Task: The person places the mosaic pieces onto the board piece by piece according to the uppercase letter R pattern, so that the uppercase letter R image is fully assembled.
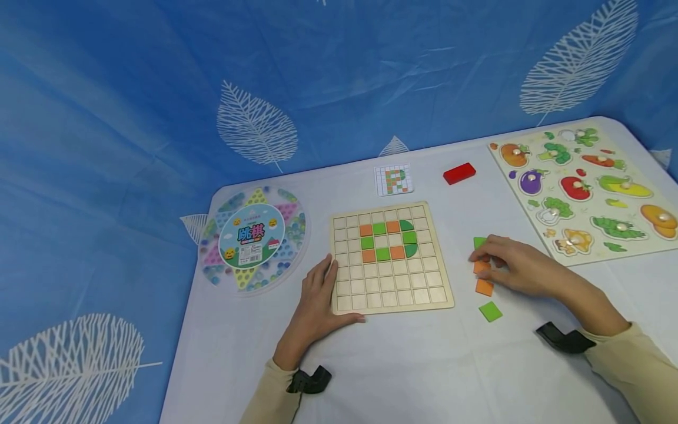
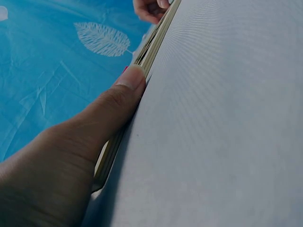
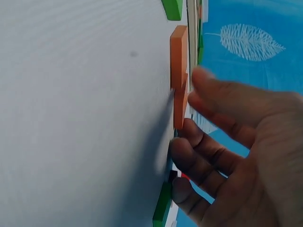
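A square wooden grid board (image 1: 397, 282) lies on the table, with orange, green and rounded dark-green tiles (image 1: 406, 237) set in a ring in its upper part. My left hand (image 1: 316, 303) is spread at its near left corner, fingers along the left side; the thumb (image 2: 111, 109) lies straight against the front edge. To the right of the board, my right hand (image 1: 516, 265) hovers over loose tiles, its thumb apart from the loosely bent fingers. Beneath and beside it are orange tiles (image 1: 484, 287), a green tile (image 1: 479, 242) partly hidden by the fingers, and a nearer green tile (image 1: 491, 311).
A pattern card (image 1: 394, 180) and a red block (image 1: 459, 173) lie behind the board. At the left is a round Chinese checkers set (image 1: 254, 238). A vegetable knob puzzle (image 1: 582, 188) covers the right back of the table. Blue leaf-print cloth hangs behind.
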`<state>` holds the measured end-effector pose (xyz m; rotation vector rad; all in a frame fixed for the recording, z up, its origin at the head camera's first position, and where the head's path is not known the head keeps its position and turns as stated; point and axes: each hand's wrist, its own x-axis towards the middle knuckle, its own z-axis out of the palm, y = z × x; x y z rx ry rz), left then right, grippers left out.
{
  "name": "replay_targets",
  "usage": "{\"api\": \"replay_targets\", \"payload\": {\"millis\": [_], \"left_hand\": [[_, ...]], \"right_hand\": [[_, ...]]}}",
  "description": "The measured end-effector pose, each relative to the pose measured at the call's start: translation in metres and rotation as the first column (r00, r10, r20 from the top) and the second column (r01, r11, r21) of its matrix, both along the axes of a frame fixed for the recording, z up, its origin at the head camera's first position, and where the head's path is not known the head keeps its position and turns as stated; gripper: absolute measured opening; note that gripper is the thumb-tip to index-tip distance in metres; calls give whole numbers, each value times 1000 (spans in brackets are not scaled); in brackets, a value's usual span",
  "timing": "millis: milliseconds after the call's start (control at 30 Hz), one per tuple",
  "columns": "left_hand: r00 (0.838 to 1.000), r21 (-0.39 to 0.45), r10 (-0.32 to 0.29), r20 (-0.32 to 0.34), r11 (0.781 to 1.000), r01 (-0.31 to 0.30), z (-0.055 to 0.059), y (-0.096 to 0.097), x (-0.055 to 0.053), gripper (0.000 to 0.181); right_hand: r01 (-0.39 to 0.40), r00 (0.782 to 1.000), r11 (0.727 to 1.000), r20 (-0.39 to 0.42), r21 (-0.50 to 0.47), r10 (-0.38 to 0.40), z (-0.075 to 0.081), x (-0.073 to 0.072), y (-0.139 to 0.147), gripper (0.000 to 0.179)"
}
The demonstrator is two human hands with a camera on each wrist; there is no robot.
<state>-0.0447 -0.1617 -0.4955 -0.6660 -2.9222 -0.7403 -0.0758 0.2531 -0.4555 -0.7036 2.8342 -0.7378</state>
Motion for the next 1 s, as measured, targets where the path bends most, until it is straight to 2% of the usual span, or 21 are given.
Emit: {"api": "replay_targets", "payload": {"millis": [167, 367, 500, 600, 833, 1000], "left_hand": [[1000, 0, -4, 2, 1000, 4, -1, 1, 1, 124], [1000, 0, -6, 5, 1000, 6, -1, 2, 1, 125], [1000, -1, -6, 8, 1000, 6, -1, 3, 1, 125], [1000, 2, -6, 9, 1000, 6, -1, 4, 1, 125], [1000, 7, 0, -22, 1000, 0, -1, -2, 0, 125], [1000, -3, -5, -11, 1000, 5, -3, -2, -1, 126]], "right_hand": [[-25, 1000, 1000, 1, -10, 25, 1, 5, 4, 35], [-132, 986, 990, -112, -47, 126, -3, 10, 9, 46], [-151, 978, 987, -156, -48, 142, -5, 11, 9, 44], [-140, 978, 989, -162, -47, 131, -5, 9, 9, 40], [-52, 993, 998, -111, -20, 50, -4, -1, -1, 32], [-38, 991, 999, -126, -16, 36, -5, -1, 0, 32]]}}
